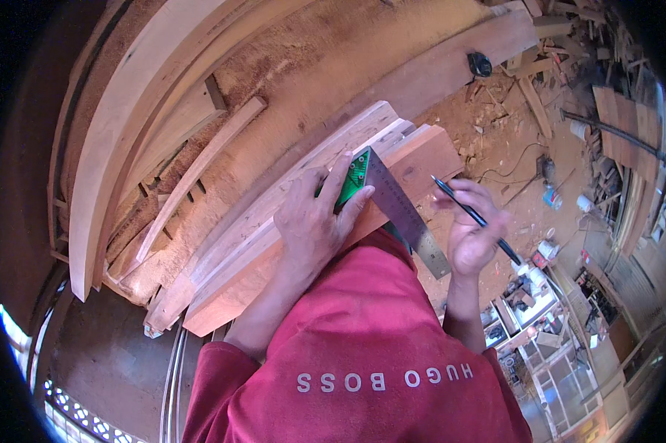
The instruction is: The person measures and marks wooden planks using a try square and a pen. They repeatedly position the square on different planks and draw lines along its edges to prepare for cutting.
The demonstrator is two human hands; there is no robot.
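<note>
When inspected, found left fingers (338, 176) part-curled, holding green-handled try square (403, 203) across timber beam (430, 153); noted right fingers (474, 193) pinched closely around black pen (480, 219).

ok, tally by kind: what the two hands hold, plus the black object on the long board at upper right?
green-handled metal try square: 1
slim black pen or pencil: 1
rounded black object, kind unclear: 1
Total: 3

Warm light washing over the wooden beam (425, 159), white glare bursting through the lower-left opening (14, 336), dark floor (119, 362) in deep shade, right hand (474, 229) softly blurring, fisheye bowing the edges, black corners closing round.
</note>
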